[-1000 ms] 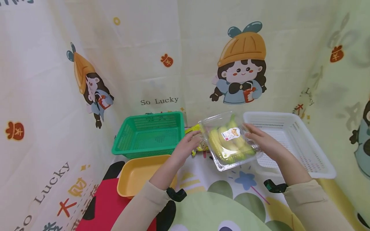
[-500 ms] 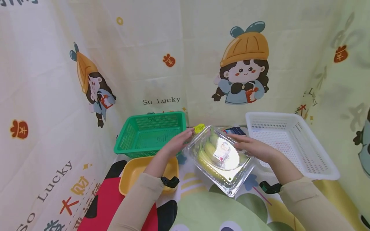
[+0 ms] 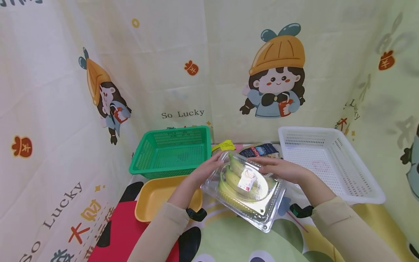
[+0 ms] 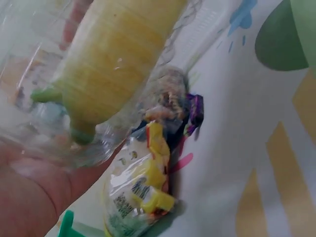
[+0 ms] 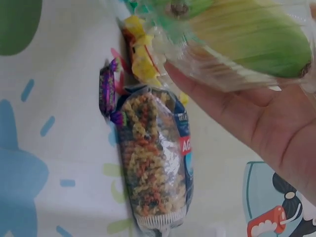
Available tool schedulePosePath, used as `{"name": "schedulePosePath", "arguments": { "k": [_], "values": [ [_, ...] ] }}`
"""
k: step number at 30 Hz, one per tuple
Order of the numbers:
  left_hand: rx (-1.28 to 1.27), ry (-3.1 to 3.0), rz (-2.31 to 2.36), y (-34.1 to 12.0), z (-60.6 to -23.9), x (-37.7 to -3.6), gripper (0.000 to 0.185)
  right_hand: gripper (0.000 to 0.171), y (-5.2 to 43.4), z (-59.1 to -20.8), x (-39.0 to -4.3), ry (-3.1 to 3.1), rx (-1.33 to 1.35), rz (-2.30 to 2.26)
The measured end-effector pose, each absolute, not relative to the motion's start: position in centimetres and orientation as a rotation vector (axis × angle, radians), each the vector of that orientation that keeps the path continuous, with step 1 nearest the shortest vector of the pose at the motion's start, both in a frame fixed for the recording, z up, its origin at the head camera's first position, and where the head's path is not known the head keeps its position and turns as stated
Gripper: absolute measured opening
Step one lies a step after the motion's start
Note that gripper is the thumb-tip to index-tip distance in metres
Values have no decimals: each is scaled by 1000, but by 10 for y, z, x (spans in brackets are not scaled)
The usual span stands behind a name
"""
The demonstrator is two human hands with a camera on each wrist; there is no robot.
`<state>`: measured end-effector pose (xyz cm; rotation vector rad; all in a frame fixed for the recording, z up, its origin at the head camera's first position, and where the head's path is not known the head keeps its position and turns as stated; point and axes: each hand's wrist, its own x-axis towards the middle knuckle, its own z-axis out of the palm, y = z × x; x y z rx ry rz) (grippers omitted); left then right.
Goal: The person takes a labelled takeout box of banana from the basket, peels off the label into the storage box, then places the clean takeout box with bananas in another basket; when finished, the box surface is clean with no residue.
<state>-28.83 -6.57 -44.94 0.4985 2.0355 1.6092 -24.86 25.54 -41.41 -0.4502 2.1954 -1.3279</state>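
Note:
A clear plastic clamshell box (image 3: pixel 262 214) of bananas (image 3: pixel 234 180), with a white label on its lid, is held tilted over the table between both hands. My left hand (image 3: pixel 207 170) grips its left side. At the upper right side, my right hand (image 3: pixel 284 169) holds it, fingers along the lid's edge. From the left wrist, a banana (image 4: pixel 118 54) shows through the plastic above the palm. Behind the box lie a bag of spiral pasta (image 5: pixel 153 158), a yellow-and-clear snack packet (image 4: pixel 138 192) and a small purple wrapped candy (image 5: pixel 106 91).
A green basket (image 3: pixel 163 171) stands at the back left, with a yellow-orange tub (image 3: pixel 141 209) in front of it. To the right is a white basket (image 3: pixel 366 182). Printed curtains (image 3: pixel 226 72) enclose the table's back and sides.
The box of bananas has come nearer the body, tipped flatter and turned, with both hands still on it. The pasta bag behind it has come into view.

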Motion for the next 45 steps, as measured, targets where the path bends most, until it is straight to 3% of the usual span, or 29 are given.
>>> {"name": "schedulePosePath", "arguments": {
  "k": [13, 23, 45],
  "values": [
    [312, 2180, 1893, -63, -454, -250, 64, 56, 266, -426, -221, 2386, -414, -1619],
    [51, 2138, 2013, -55, -486, -216, 71, 61, 243, -473, -197, 2454, -199, -1812],
    [133, 1931, 2196, -44, -539, -210, 70, 53, 229, -525, -208, 2262, -39, -2117]
  ]
}}
